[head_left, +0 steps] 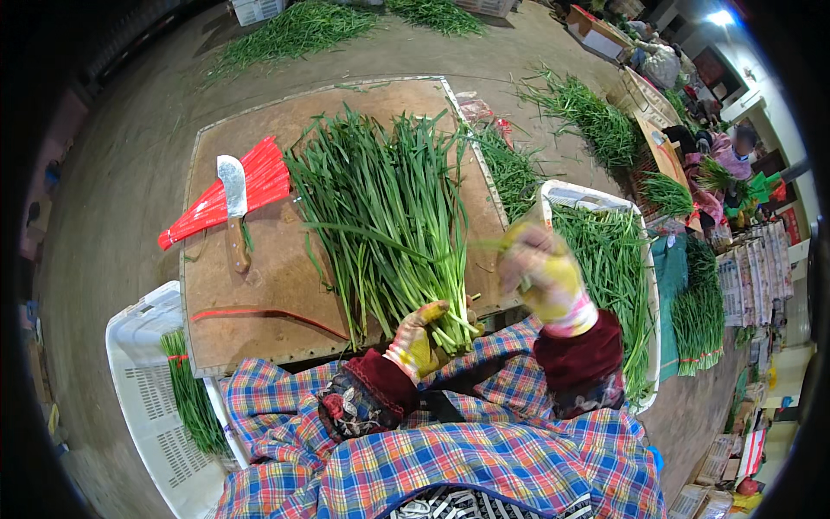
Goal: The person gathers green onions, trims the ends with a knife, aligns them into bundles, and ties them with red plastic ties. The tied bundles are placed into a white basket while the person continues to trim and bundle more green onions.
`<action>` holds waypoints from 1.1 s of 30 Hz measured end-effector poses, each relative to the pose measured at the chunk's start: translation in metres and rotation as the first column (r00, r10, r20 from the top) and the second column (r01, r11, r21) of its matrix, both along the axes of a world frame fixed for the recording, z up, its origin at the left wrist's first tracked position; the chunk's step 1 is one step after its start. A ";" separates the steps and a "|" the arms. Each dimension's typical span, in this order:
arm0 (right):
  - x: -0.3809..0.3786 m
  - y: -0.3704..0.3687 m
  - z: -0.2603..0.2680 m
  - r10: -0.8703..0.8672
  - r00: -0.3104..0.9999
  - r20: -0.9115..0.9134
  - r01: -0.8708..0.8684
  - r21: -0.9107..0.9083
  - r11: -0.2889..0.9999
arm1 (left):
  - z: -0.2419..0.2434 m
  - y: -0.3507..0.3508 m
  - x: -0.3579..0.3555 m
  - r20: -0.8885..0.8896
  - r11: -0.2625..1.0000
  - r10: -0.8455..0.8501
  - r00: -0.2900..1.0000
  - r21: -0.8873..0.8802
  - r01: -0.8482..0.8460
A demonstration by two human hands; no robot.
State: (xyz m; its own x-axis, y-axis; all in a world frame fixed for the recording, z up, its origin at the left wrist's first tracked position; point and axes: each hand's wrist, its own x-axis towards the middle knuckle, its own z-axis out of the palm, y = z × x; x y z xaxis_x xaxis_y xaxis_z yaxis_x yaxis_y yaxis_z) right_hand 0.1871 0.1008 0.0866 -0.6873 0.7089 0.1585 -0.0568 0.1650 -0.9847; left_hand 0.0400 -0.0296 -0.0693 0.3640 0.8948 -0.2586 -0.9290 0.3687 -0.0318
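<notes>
My left hand [415, 344], in a yellow and white glove, is closed around the pale stem ends of a bunch of green chives [447, 285] at the board's near edge. More long flat leaves [369, 188] fan away from it across a brown wooden board [279, 331]. To the right of the bunch, my gloved right hand [548, 276] is raised and motion-blurred, fingers curled. A blurred green strand reaches out from it, but its grip is unclear. A broad-bladed knife [235, 207] with a wooden handle lies on a fan of red printed strips [266, 172] at the left.
A single red strip [259, 313] lies nearer me. On the right stands a white crate [652, 292] full of loose greens; on the left, another crate [133, 363] holds a tied bunch [188, 396]. Greens [590, 117] are heaped on the floor. Another person [720, 162] sits at the far right.
</notes>
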 end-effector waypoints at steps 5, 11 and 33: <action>0.001 0.094 0.051 -0.361 0.799 -0.482 0.309 -0.185 0.933 | 0.000 0.001 0.003 -0.118 0.991 0.004 0.993 -0.131 -0.020; -0.018 0.104 0.002 -0.545 0.633 0.550 0.296 0.477 0.827 | -0.003 0.001 0.008 -0.239 0.973 0.040 0.970 -0.209 -0.092; -0.012 0.012 0.003 -0.319 0.947 -0.048 0.322 0.181 0.929 | 0.029 0.011 -0.014 0.003 0.997 0.019 1.000 -0.069 -0.019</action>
State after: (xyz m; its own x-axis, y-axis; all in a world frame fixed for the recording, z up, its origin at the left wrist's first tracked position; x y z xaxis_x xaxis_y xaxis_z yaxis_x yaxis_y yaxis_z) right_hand 0.1750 0.1132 0.0894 -0.4243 0.8482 0.3172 0.0125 0.3557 -0.9345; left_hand 0.0258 -0.0188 -0.0405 0.3485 0.8816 -0.3184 -0.9355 0.3481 -0.0603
